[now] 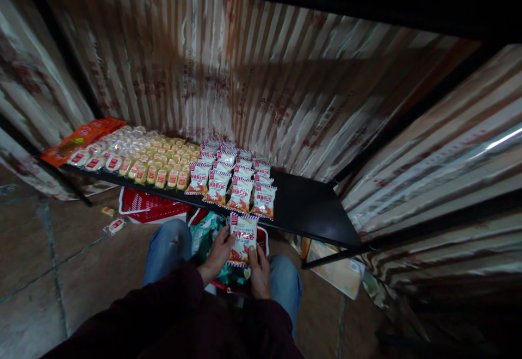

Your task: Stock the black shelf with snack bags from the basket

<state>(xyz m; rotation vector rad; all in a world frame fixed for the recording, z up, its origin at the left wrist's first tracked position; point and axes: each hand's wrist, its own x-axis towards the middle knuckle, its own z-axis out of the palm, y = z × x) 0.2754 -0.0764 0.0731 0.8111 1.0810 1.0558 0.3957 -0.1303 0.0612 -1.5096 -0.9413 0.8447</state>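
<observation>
Between my two hands is an upright snack bag point(243, 235), white and orange with a striped top edge and red lettering. My left hand point(219, 251) grips its left side, and my right hand point(259, 272) holds its lower right edge with the thumb in front. The bag is just in front of the shelf edge, above a red basket point(263, 239) with green packages point(207, 231) in it. Directly behind, similar snack bags point(240, 193) stand in rows on the black shelf point(310, 201). The fingers behind the bag are hidden.
Left of the bags lie rows of small wrapped cakes point(161, 177), yellow and white, then orange packets point(79, 138). Another red basket point(153, 206) is under the shelf. Two wrapped pieces point(115, 226) lie on the floor. Black frame bars point(408, 125) and striped sheeting point(261, 76) surround the shelf.
</observation>
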